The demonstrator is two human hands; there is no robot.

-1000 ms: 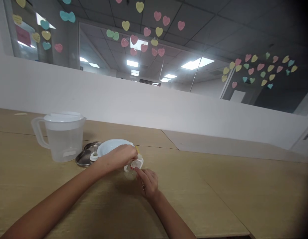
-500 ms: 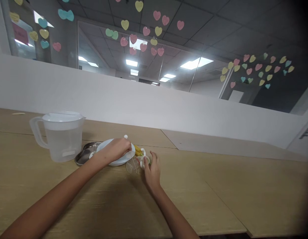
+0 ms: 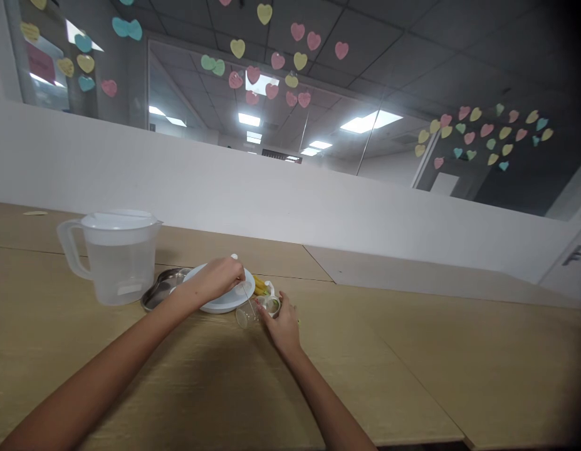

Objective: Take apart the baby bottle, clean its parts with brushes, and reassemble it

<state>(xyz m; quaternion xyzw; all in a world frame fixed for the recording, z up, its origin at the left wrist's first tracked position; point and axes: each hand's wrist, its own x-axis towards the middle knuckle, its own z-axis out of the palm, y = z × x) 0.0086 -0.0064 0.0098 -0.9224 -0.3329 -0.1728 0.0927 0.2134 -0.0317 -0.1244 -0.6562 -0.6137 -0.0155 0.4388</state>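
Note:
Over a white plate point(image 3: 219, 307), my left hand point(image 3: 224, 275) is closed on a thin stick point(image 3: 248, 299) with a white knob showing above the fist. The stick's lower end slants down toward a clear plastic cup point(image 3: 243, 317) that seems to lie on its side. My right hand point(image 3: 284, 327) curls its thumb and fingers around a small white-rimmed cup point(image 3: 274, 305) with something green inside. Part of both cups is hidden by the fingers. Just behind them are some yellow pieces point(image 3: 260, 286), too small to name surely.
To the left stands a lidded translucent pitcher point(image 3: 123, 266) holding clear liquid. A curved metal tray point(image 3: 153, 294) lies between it and the plate. A low white wall point(image 3: 271, 194) with glass above borders the wooden table point(image 3: 393, 388) at the back.
My right hand has moved slightly left, and its thumb and fingers have closed in around the white-rimmed cup. My left hand, still gripping the stick, has shifted a little left and up.

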